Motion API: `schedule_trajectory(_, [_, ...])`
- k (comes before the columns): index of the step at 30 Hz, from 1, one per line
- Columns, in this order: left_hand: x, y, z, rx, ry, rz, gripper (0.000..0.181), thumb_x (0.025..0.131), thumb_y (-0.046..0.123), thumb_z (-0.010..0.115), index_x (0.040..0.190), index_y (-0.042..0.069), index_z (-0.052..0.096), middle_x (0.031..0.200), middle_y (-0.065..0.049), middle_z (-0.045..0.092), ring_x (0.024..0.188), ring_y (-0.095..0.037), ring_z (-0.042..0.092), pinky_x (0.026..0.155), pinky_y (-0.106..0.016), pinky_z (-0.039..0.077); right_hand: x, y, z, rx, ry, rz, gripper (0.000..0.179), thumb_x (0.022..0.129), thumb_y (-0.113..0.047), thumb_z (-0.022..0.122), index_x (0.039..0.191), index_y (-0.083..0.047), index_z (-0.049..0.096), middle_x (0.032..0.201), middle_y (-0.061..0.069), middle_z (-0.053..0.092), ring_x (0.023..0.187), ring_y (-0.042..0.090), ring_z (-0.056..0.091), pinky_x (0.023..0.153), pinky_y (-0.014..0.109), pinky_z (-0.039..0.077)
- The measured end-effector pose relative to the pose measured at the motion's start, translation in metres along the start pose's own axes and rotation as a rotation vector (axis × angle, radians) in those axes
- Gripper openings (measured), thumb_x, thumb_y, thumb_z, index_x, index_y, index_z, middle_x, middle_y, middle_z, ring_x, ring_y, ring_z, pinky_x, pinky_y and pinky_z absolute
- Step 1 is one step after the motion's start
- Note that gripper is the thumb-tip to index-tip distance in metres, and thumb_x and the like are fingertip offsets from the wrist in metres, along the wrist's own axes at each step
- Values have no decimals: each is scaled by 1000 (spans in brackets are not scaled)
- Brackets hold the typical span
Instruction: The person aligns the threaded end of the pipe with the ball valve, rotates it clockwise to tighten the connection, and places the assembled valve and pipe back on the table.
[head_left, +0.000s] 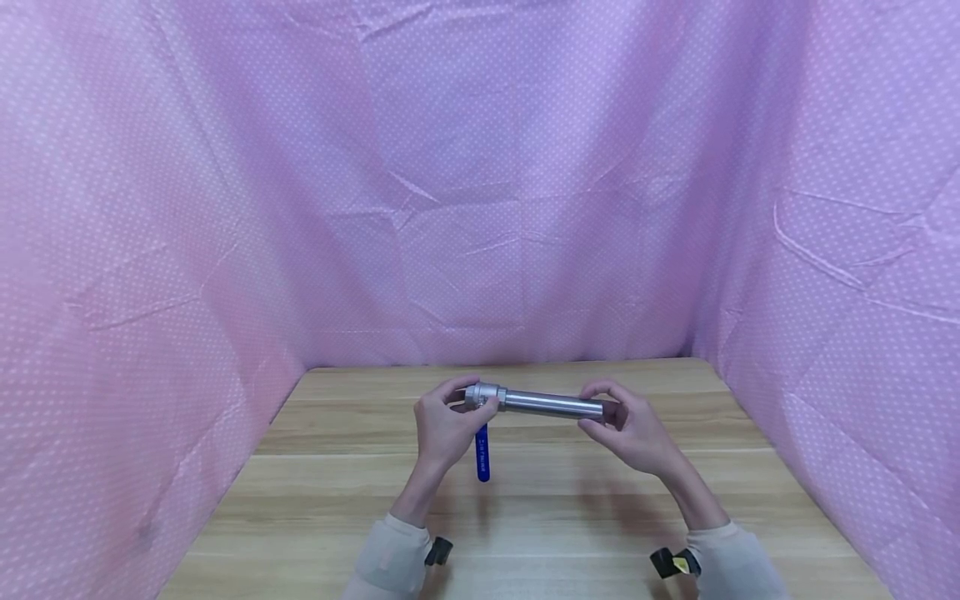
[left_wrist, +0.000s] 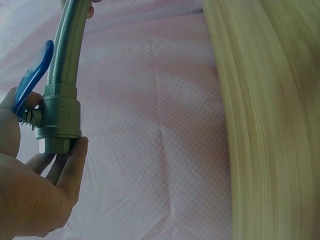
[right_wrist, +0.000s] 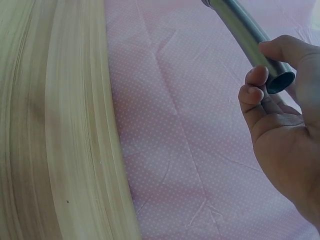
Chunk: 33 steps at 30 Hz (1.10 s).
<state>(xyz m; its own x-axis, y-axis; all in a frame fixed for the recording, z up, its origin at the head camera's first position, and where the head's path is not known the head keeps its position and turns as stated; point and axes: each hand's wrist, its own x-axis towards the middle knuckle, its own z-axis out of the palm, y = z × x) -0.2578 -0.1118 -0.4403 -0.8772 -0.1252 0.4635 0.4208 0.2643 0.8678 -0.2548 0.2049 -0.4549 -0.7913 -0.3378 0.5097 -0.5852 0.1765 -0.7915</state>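
Note:
A steel ball valve [left_wrist: 59, 116] with a blue lever handle [head_left: 482, 454] is joined to a straight steel pipe [head_left: 551, 404]. My left hand [head_left: 447, 429] grips the valve body, thumb by the handle's stem and fingertips at the hex end. In the head view the handle points down toward me. Around the pipe's open far end curl the thumb and fingers of my right hand [head_left: 633, 427]; the hollow mouth shows in the right wrist view. Valve and pipe are held up above the table, nearly level, the pipe end slightly lower.
Beneath the hands lies a light wood-grain table [head_left: 360, 483]. Pink cloth [head_left: 465, 208] with white dots hangs behind it and along both sides. Each wrist wears a small dark camera on a strap, the right one [head_left: 667, 563] with a yellow patch.

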Motion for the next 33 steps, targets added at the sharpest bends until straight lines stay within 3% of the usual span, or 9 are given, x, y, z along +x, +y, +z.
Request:
schedule_trajectory(8, [1,0,0,1,-1,-3,39,86,15,96,122,6,84,116,-16,84,108,-34,85,85,-29,74,0,2,1,-65,38,13,27,101,4,78,127,0,71,106,17,76,79,1,70,63,21,62])
schedule_trajectory(17, [0,1,-1,3,-5,-9,39,85,14,96,121,6,85,116,-15,85,108,-35,85,85,-28,73,0,2,1,-79,48,13,21,102,3,77,123,0,74,96,-2,74,73,-1,63,56,21,55])
schedule_trajectory(22, [1,0,-1,3,-4,-6,39,85,15,96,121,6,84,116,-15,84,108,-35,84,86,-28,73,0,2,1,-36,34,33,32,102,2,78,133,-1,70,111,7,77,82,1,73,64,21,63])
schedule_trajectory(25, [1,-1,-1,4,-3,-5,39,86,16,96,121,5,84,116,-16,84,108,-34,84,86,-29,73,0,2,1,-19,12,19,42,99,4,80,138,-2,66,120,15,75,85,4,74,63,20,62])
schedule_trajectory(29, [0,0,-1,10,-5,-8,39,86,16,96,122,6,84,117,-15,84,108,-34,84,86,-28,73,1,2,1,-23,-1,-24,42,97,9,81,134,-1,64,119,17,73,82,4,70,55,20,52])
schedule_trajectory(33, [0,0,-1,13,-4,-7,39,86,15,96,122,6,84,117,-15,84,108,-34,84,86,-28,73,1,2,2,-20,9,-44,38,96,12,79,129,0,65,117,14,72,83,3,70,55,20,53])
